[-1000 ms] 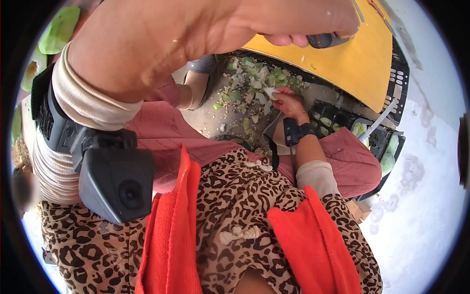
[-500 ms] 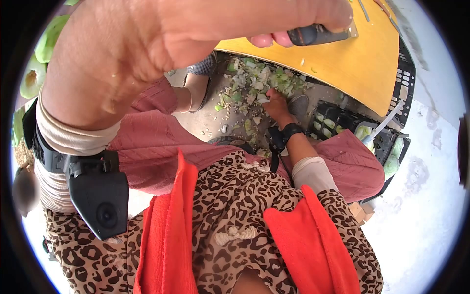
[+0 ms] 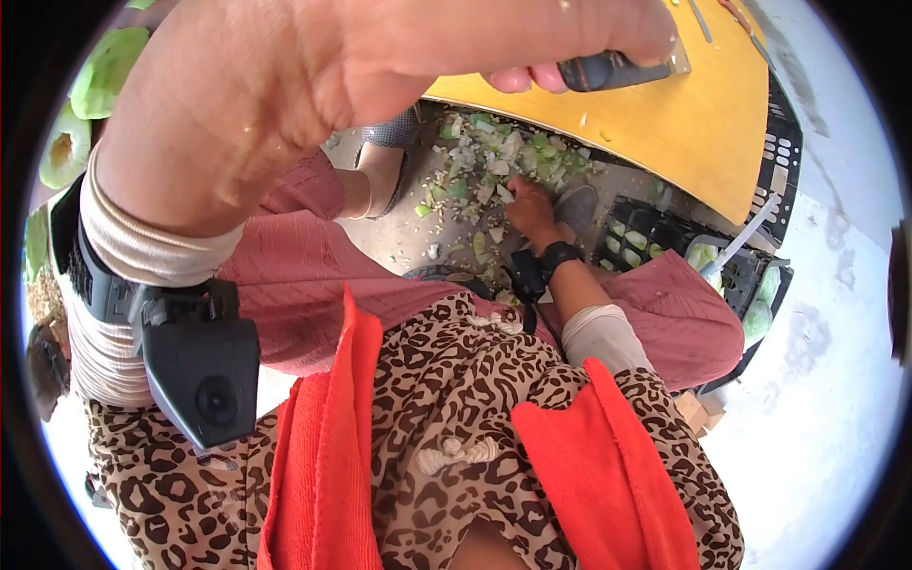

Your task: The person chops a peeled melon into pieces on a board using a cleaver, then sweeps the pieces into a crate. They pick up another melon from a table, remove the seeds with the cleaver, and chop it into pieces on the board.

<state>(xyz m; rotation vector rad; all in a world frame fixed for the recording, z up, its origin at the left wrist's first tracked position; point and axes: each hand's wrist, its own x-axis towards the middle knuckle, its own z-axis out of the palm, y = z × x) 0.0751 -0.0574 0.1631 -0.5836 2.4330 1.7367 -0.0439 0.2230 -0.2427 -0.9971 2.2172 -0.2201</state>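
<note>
My left hand (image 3: 399,57) is raised close to the camera, shut on the dark handle of a knife (image 3: 608,71), whose blade end rests over a yellow cutting board (image 3: 684,123). My right hand (image 3: 530,209) reaches down to the floor, fingers curled into a pile of green and white vegetable scraps (image 3: 484,157). Its fingertips touch a pale piece (image 3: 503,195); whether they grip it is unclear. Both wrists carry black strapped devices.
The board lies on a black plastic crate (image 3: 784,152). A lower black crate (image 3: 655,237) holds cut pale-green pieces and a white stick. Halved green vegetables (image 3: 109,66) lie at far left. My feet (image 3: 385,171) stand beside the scraps.
My right hand, which held a pale piece above the pile, has dropped lower into the scraps. My left hand has shifted slightly with the knife, bringing more of the handle into view.
</note>
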